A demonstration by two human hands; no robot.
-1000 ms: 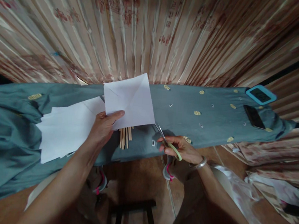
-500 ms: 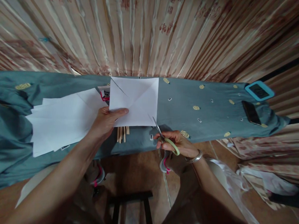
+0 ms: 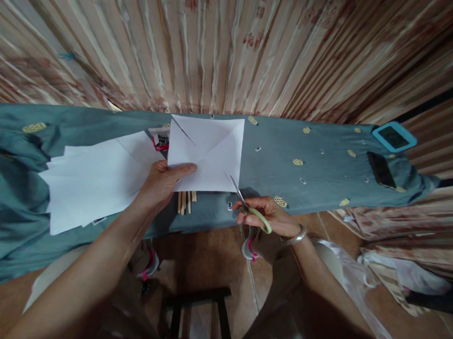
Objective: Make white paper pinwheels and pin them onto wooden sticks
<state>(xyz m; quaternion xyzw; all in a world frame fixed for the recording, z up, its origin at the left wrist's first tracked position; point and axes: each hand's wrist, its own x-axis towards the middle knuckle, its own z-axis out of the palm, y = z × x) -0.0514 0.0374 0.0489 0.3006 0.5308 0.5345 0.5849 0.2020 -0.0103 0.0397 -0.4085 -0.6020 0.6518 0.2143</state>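
A single view, worn on the person's head, looks forward and steeply down. It faces across the desk [image 3: 272, 167], which runs as a band through the middle, its left part cut by the border and its right end inside it. Beyond, the curtain [image 3: 203, 50] fills the top, its folds fanning outward as through a wide lens. Below the desk's near edge come the floor [image 3: 201, 257] and the wearer's legs [image 3: 295, 301]. The forearms [image 3: 98, 259] rise from the bottom, nearest the camera; the left hand [image 3: 160, 182] and right hand [image 3: 272, 214] lie farther off, close to the centre. The paper [image 3: 215, 161] is seen from above, almost face-on.
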